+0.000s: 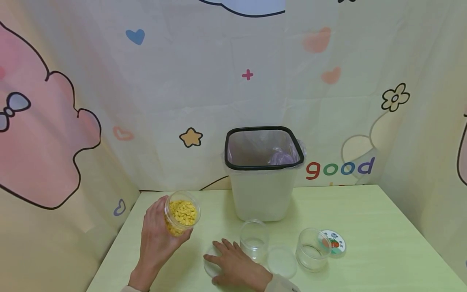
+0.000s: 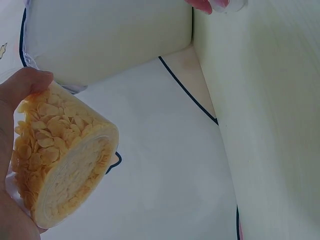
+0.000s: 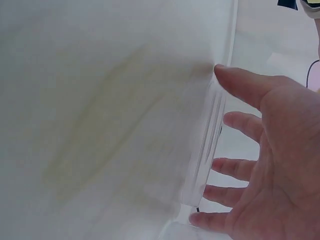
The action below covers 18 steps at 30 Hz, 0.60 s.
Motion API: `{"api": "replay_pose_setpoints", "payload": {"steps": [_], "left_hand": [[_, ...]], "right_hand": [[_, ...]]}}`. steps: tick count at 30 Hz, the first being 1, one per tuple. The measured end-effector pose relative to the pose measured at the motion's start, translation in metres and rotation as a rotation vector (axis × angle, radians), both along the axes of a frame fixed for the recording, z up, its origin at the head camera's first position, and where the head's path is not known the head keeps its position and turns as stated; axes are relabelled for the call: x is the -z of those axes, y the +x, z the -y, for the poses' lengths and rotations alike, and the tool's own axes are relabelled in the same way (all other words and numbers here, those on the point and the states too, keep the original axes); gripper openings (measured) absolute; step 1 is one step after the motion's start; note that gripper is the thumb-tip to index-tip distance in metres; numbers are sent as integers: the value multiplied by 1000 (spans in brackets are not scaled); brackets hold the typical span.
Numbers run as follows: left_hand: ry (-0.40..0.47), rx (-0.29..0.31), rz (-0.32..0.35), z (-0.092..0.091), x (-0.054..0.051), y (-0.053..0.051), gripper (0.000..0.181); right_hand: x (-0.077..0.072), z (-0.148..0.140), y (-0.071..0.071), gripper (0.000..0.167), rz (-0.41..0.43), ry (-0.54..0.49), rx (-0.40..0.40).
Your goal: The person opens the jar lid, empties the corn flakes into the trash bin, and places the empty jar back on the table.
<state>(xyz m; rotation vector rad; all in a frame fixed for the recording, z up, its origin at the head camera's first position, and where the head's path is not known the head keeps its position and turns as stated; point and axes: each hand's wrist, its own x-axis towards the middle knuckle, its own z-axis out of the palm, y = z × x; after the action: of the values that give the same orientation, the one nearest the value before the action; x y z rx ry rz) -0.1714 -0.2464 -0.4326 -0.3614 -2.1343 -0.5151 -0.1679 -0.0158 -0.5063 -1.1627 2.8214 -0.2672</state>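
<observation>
My left hand point(image 1: 155, 233) grips a clear plastic jar of yellow flakes point(image 1: 183, 212), raised over the table's left side. No lid covers the jar's mouth, and it tilts; the left wrist view shows its base and the flakes point(image 2: 55, 125) through the wall. My right hand point(image 1: 235, 263) is spread over a clear round lid point(image 1: 210, 270) lying on the table. Seen from the right wrist, its fingers and thumb stretch to the lid's edge point(image 3: 207, 145). Just beyond that hand stands a clear jar point(image 1: 254, 232) with nothing visible inside.
Another clear jar point(image 1: 313, 251) stands to the right, with a second clear lid point(image 1: 282, 263) beside it. Behind that jar lies a printed round lid point(image 1: 335, 243). A white bin point(image 1: 262, 194) with a black rim and a bag liner stands at the table's back edge, before a patterned curtain point(image 1: 182, 81).
</observation>
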Motion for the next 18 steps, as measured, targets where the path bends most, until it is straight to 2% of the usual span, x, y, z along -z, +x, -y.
{"api": "replay_pose_setpoints", "payload": {"steps": [7, 12, 18], "left_hand": [[-8, -7, -3, 0, -1, 1, 112], [-14, -15, -1, 1, -3, 2, 112], [-16, -11, -4, 0, -5, 2, 112]], "right_hand": [[0, -1, 1, 69, 23, -16, -11], [-1, -1, -1, 71, -16, -7, -38], [-10, 0, 0, 71, -75, -9, -74]]}}
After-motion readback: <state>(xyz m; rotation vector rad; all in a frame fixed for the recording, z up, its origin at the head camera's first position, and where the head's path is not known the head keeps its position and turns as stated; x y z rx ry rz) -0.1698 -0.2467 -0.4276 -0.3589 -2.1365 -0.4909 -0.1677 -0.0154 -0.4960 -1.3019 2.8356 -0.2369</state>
